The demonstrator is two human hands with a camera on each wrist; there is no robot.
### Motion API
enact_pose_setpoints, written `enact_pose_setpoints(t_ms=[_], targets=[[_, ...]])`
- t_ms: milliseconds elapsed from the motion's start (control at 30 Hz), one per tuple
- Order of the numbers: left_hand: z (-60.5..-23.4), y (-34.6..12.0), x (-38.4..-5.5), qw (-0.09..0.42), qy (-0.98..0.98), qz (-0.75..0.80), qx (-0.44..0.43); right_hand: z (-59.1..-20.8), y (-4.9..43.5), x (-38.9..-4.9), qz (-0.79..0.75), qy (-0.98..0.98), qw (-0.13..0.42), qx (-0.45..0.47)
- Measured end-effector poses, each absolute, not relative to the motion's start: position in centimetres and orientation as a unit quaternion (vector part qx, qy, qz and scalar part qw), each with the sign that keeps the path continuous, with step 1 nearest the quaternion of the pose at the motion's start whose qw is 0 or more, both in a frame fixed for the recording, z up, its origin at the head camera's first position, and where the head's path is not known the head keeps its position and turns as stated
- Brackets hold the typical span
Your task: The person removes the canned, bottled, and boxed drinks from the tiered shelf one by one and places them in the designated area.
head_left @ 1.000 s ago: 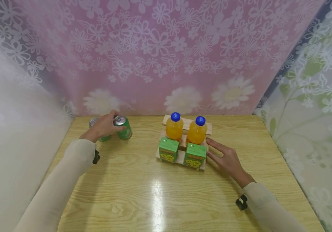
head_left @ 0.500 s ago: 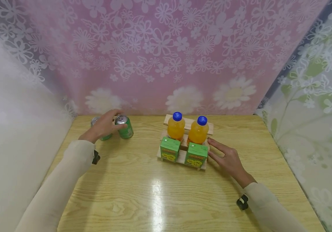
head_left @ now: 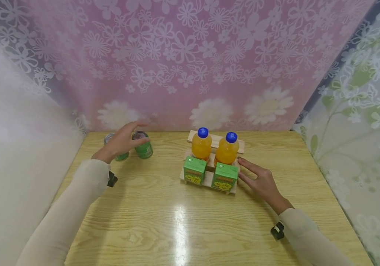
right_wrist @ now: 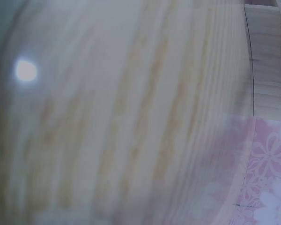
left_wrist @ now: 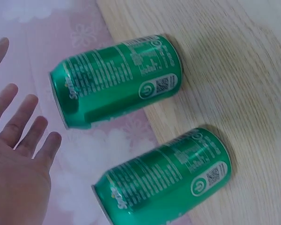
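Observation:
Two green Sprite cans stand upright on the table at the left; the right-hand can point(head_left: 144, 148) shows beside my left hand point(head_left: 119, 143), which partly covers the other can point(head_left: 122, 156) in the head view. My left fingers are spread near the can tops, and the left wrist view shows a gap between them and both cans. A stepped wooden rack point(head_left: 208, 179) carries two orange drink bottles point(head_left: 201, 146) with blue caps and, in front, two green juice boxes point(head_left: 194, 170). Straight fingers of my right hand point(head_left: 263, 184) touch the rack's right side.
The wood-grain table point(head_left: 150, 221) backs onto a pink flowered curtain point(head_left: 183, 66). Pale sheets hang along the left and right sides. Mostly blurred wood grain fills the right wrist view, with a finger edge at its right border.
The left fingers have lifted and spread away from the right-hand can, which stays on the table. My right hand keeps its place at the rack.

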State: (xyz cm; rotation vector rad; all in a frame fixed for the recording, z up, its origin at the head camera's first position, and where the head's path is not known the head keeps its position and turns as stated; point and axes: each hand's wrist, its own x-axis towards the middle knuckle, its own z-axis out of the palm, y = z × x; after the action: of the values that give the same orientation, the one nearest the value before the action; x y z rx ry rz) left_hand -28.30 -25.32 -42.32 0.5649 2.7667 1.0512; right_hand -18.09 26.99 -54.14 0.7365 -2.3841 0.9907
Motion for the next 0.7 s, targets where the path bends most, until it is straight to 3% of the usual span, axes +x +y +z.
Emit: enact_pose_setpoints(t_ms=[433, 700], targets=[[-41.5, -22.3, -27.9, 0.069, 0.901, 0.371, 0.216, -54.3, 27.1, -18.1, 0.366, -0.868, 0.213, 0.260], [-40.7, -20.8, -27.5, 0.111, 0.875, 0.430, 0.191, -54.3, 27.1, -18.1, 0.371, -0.865, 0.213, 0.263]])
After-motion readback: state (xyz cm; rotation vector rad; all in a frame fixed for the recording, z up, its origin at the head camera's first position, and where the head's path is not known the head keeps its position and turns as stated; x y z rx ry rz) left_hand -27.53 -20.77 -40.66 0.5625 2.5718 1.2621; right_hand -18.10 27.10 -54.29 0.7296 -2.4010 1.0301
